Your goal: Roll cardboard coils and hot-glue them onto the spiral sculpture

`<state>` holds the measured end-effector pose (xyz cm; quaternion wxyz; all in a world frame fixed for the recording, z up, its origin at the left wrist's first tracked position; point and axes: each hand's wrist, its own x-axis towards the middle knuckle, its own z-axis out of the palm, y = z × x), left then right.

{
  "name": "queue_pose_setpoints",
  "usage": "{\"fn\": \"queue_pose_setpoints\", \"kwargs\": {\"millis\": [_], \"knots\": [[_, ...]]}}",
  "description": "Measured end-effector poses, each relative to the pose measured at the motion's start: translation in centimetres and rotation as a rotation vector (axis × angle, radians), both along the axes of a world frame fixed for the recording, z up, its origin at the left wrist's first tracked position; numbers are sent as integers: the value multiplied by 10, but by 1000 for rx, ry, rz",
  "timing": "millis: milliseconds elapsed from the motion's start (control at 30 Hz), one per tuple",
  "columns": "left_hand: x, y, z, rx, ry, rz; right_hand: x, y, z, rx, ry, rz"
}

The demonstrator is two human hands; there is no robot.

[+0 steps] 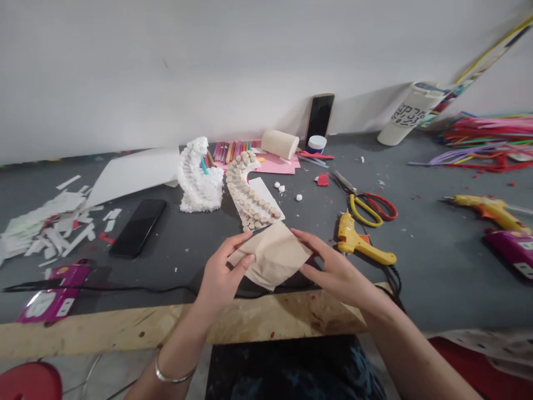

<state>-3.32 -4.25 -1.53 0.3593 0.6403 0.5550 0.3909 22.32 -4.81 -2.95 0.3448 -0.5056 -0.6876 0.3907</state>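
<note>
The left hand (222,272) and right hand (335,272) hold a crinkled beige sheet of paper-like material with a zigzag-cut lower edge (272,255) up off the grey tabletop (420,278). The sheet sits just behind the table's pale wooden front edge (166,328), close to the lower end of a curved strip of round cork slices on white card (250,194); whether they touch is hard to tell. The left hand's thumb and fingers close narrowly on the sheet's near-left side, while the right hand's longer fingers (306,236) spread more widely along its right side, pinching it between fingertips and thumb. A light, even pinch at opposite sides suits material this soft, since it limits fresh creases and keeps the sheet flat between the hands. To the right lie a yellow hot-glue gun (362,244) and scissors with red and yellow handles (366,205). To the left lie a black smartphone (137,228) and a white, foam-textured spiral model (200,178). A silver bangle (175,375) circles the left wrist.
</note>
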Motion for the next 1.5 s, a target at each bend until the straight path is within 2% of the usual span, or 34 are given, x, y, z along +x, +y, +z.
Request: {"fn": "queue_pose_setpoints", "kwargs": {"millis": [133,200,267,333,433,467,533,600,667,767,833,900,967,1033,1133,1267,1500], "knots": [[-2,10,-3,-126,-257,1,-1,7,9,-232,407,48],[-1,11,-6,-149,-337,35,-9,9,10,-343,531,66],[1,8,-7,-151,-368,68,-19,8,8,-394,541,66],[1,5,-6,-148,-359,76,-25,7,6,-368,480,-14],[0,2,2,-189,-295,-15,-24,10,5,-292,422,-139],[0,3,6,-201,-269,-66,-21,13,6,-286,420,-123],[0,8,17,-196,-203,-172,-18,21,11,-317,403,1],[0,17,29,-120,-90,-231,-19,30,19,-325,326,118],[0,24,41,49,85,-205,-22,36,28,-200,199,106],[-5,26,49,450,340,-165,-23,36,39,234,36,-2],[-9,17,43,671,463,-242,-19,29,37,498,-63,2],[-11,3,28,748,545,-335,-13,17,27,610,-173,50],[-9,-11,9,694,583,-408,-9,4,10,589,-267,87],[-6,-21,-8,614,605,-417,-6,-8,-6,530,-346,108],[-1,-27,-21,543,619,-416,-4,-20,-22,494,-422,119],[0,-27,-20,427,567,-441,2,-24,-22,457,-404,86],[-3,-26,-16,190,430,-367,5,-27,-14,285,-361,72]]}}
